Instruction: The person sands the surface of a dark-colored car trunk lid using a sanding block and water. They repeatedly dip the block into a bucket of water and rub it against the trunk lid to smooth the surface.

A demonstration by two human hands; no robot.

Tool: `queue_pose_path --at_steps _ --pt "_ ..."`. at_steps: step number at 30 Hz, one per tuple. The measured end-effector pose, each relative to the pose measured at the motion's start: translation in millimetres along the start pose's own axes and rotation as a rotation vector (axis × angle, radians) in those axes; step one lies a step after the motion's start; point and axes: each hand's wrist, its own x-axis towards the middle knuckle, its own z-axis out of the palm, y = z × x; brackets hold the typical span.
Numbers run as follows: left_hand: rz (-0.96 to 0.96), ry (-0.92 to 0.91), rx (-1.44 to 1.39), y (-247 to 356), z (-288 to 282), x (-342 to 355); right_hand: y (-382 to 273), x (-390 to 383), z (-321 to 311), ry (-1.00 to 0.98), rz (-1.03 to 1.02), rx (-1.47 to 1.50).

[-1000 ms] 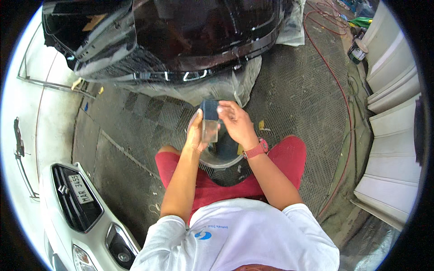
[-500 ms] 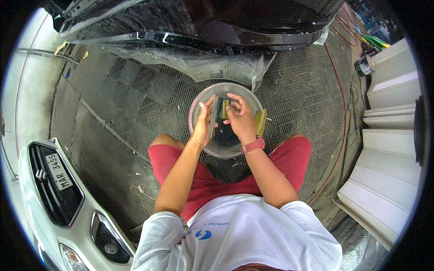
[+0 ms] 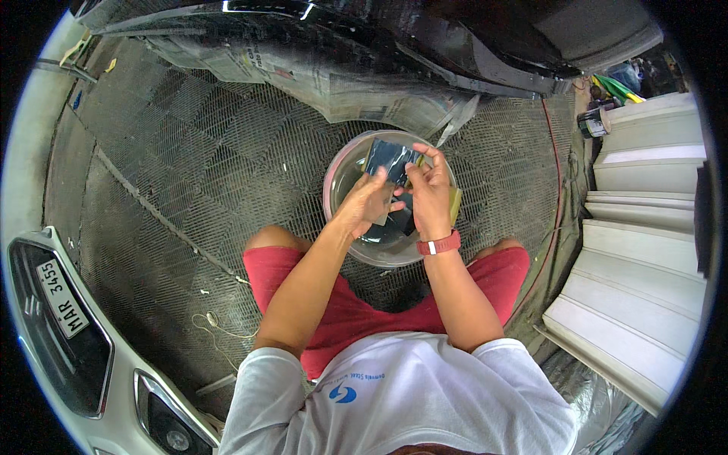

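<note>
A small dark, wet sheet of sandpaper [image 3: 393, 159], with pale streaks of light on it, is held over a grey basin [image 3: 331, 186]. My left hand [image 3: 365, 201] grips it by its near left edge, thumb on top. Below that palm a pale, flat piece [image 3: 388, 201] shows partly; what it belongs to I cannot tell. My right hand [image 3: 431, 189], a red watch on its wrist, pinches the sheet's right side between thumb and fingers. Something yellowish shows just behind that side. Dark material lies in the basin, and a yellow-green piece [image 3: 455, 205] rests at its right rim.
A dark car body [image 3: 379, 45] with paper masking [image 3: 303, 83] along its lower edge stands ahead. At the lower left is a white car front [image 3: 114, 394]. White ribbed panels [image 3: 629, 280] and a stained can [image 3: 594, 122] are on the right. A red hose [image 3: 556, 144] crosses the textured floor.
The sheet was held edge-on between my hands; now its dark face is turned upward. My right hand has come to grip its side. The view has shifted slightly.
</note>
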Motion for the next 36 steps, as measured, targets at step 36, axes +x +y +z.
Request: queue_pose_path --at_steps 36 --pt "-0.211 -0.148 0.031 18.9 -6.1 -6.1 -47.2 10.6 9.2 -0.197 -0.664 -1.037"
